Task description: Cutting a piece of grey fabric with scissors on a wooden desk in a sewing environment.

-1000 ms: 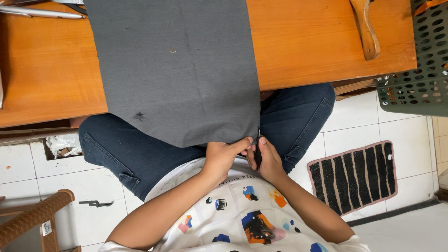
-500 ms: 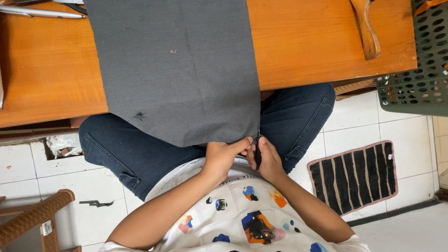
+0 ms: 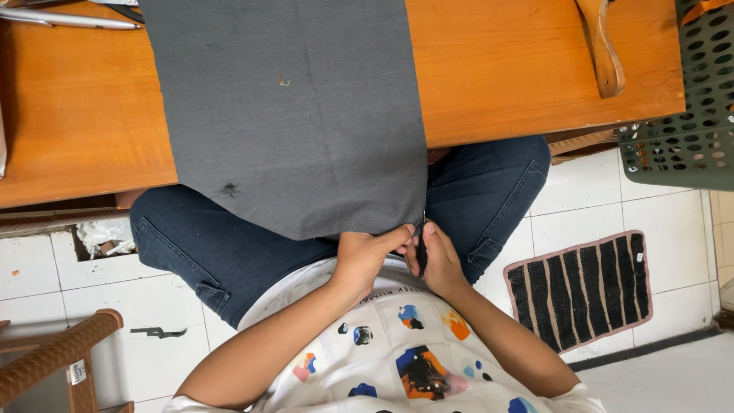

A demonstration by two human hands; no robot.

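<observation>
A large piece of dark grey fabric lies across the orange wooden table and hangs over its front edge onto my lap. My left hand and my right hand meet at the cloth's lower right corner. Both pinch the fabric's edge between thumb and fingers, close together, above my blue jeans. A small dark spot and a tiny thread fleck mark the cloth.
A wooden handle-shaped piece lies at the table's far right. A green perforated basket stands at the right edge. Metal pens or tools lie at the top left. A striped mat and a wooden stool rest on the white tiled floor.
</observation>
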